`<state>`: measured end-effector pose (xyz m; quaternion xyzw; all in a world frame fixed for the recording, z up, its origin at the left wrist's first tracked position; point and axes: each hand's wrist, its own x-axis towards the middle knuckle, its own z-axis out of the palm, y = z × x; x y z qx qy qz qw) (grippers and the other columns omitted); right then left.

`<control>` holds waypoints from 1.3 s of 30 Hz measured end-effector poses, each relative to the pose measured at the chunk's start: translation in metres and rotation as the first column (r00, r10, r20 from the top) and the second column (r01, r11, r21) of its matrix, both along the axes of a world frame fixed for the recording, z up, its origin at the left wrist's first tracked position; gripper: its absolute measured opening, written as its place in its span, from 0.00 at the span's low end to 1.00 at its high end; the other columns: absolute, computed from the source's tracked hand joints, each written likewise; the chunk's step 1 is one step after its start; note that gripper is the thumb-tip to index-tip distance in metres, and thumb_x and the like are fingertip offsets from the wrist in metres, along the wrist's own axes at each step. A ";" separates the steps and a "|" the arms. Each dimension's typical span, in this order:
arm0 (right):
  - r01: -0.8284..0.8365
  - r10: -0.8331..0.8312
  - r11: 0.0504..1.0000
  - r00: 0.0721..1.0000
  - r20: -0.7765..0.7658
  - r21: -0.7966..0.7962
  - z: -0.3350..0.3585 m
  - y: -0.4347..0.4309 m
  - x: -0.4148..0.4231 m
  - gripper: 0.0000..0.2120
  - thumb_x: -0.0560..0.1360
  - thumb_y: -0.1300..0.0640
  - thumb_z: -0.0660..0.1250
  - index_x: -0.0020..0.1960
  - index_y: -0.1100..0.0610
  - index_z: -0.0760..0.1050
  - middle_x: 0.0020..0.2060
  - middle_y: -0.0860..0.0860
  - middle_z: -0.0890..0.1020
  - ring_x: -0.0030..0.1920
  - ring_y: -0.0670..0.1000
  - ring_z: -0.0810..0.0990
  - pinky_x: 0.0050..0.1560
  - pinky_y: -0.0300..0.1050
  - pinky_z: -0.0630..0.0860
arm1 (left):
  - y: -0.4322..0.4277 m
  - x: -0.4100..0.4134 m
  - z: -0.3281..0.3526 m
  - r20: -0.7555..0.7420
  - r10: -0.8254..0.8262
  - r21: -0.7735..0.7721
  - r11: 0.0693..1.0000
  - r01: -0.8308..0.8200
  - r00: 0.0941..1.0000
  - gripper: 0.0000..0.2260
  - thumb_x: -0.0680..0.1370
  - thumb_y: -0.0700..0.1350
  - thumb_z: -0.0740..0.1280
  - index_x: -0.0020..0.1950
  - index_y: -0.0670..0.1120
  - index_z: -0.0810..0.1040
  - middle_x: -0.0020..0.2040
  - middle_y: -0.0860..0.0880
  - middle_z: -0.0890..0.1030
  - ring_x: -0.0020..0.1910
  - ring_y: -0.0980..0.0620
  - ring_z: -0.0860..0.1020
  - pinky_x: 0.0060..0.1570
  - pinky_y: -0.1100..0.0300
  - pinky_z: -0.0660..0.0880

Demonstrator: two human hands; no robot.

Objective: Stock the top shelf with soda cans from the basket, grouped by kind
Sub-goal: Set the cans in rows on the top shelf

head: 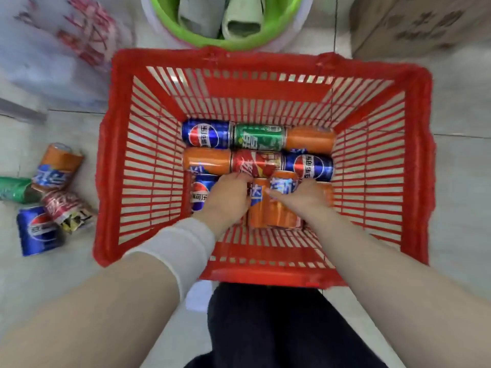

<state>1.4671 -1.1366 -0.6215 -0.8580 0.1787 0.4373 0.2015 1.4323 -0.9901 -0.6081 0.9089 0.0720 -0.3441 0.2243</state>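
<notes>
A red plastic basket [127,160] stands on the floor below me with several soda cans lying on its bottom: blue [206,134], green [259,137], orange [309,139] and red [255,162]. Both my hands reach down into it. My left hand [229,196] curls its fingers over an orange can [261,208] beside a blue can [199,192]. My right hand [300,196] grips the neighbouring orange can [283,185] from the right. The two orange cans lie side by side between my hands. No shelf is in view.
On the floor left of the basket lie several loose cans: orange [57,166], green [13,188], red [66,205] and blue [38,231]. A green tub [225,42] sits behind the basket, a cardboard box [425,25] at the back right, plastic-wrapped goods [53,41] at the back left.
</notes>
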 end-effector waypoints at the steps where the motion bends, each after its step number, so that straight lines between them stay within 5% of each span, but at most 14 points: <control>1: 0.020 -0.020 1.000 1.000 0.002 -0.010 -0.008 0.002 0.000 0.52 0.63 0.33 0.70 0.72 0.66 0.56 0.67 0.60 0.70 0.64 0.59 0.72 0.55 0.47 0.72 | 0.000 0.004 -0.010 0.021 -0.016 0.006 1.000 0.016 1.000 0.20 0.76 0.40 0.64 0.68 0.45 0.69 0.66 0.44 0.73 0.66 0.44 0.68 0.66 0.55 0.63; 7: 0.057 -0.057 0.998 0.998 -0.001 0.013 -0.030 -0.001 0.004 0.43 0.61 0.37 0.74 0.65 0.63 0.67 0.61 0.57 0.75 0.59 0.55 0.76 0.49 0.44 0.76 | -0.006 0.012 -0.042 0.018 -0.095 0.049 0.994 0.094 0.995 0.22 0.77 0.39 0.63 0.71 0.46 0.65 0.67 0.43 0.70 0.67 0.44 0.65 0.66 0.55 0.62; 11: 0.077 -0.075 0.997 0.992 0.101 -0.014 -0.018 -0.023 0.016 0.39 0.59 0.38 0.75 0.62 0.60 0.71 0.58 0.55 0.77 0.58 0.55 0.76 0.56 0.49 0.76 | -0.019 0.008 -0.048 -0.006 -0.120 0.080 0.990 0.120 0.993 0.24 0.77 0.41 0.62 0.72 0.47 0.62 0.67 0.42 0.68 0.67 0.43 0.64 0.66 0.54 0.62; 19: 0.206 -0.230 0.970 0.950 0.212 0.129 0.014 -0.044 0.029 0.32 0.62 0.48 0.78 0.60 0.58 0.70 0.54 0.53 0.78 0.50 0.49 0.77 0.46 0.43 0.74 | -0.029 0.022 -0.053 -0.020 -0.041 0.094 0.995 0.043 0.999 0.21 0.76 0.45 0.66 0.67 0.46 0.65 0.62 0.38 0.67 0.64 0.40 0.63 0.60 0.51 0.67; 26: 0.305 -0.351 0.929 0.906 0.236 0.210 0.025 -0.043 0.027 0.34 0.60 0.49 0.78 0.61 0.58 0.69 0.54 0.51 0.77 0.52 0.49 0.78 0.50 0.45 0.77 | -0.038 0.005 -0.056 0.015 0.085 0.024 0.996 -0.085 0.996 0.28 0.71 0.52 0.71 0.63 0.42 0.63 0.62 0.42 0.65 0.62 0.44 0.63 0.63 0.57 0.59; 31: 0.307 -0.372 0.908 0.904 0.210 0.285 0.033 -0.047 0.029 0.34 0.62 0.51 0.78 0.62 0.57 0.66 0.49 0.47 0.73 0.49 0.46 0.75 0.48 0.43 0.74 | -0.034 0.008 -0.056 -0.001 0.216 -0.182 0.960 -0.213 0.976 0.27 0.65 0.45 0.77 0.53 0.44 0.63 0.52 0.45 0.69 0.52 0.48 0.70 0.45 0.62 0.64; 36: 0.297 -0.369 0.895 0.912 0.179 0.333 0.049 -0.053 0.025 0.36 0.64 0.53 0.77 0.65 0.56 0.63 0.44 0.43 0.71 0.46 0.44 0.73 0.46 0.41 0.71 | -0.018 -0.002 -0.037 0.002 0.270 -0.211 0.941 -0.263 0.963 0.39 0.61 0.44 0.80 0.66 0.43 0.65 0.62 0.43 0.68 0.63 0.46 0.67 0.60 0.60 0.65; 39: 0.298 -0.380 0.869 0.913 0.148 0.395 0.071 -0.058 0.018 0.36 0.64 0.56 0.77 0.66 0.57 0.63 0.41 0.41 0.71 0.46 0.44 0.74 0.47 0.41 0.71 | -0.009 -0.009 0.000 0.053 0.343 -0.289 0.904 -0.314 0.938 0.35 0.60 0.45 0.80 0.63 0.45 0.69 0.59 0.47 0.70 0.61 0.48 0.68 0.60 0.60 0.65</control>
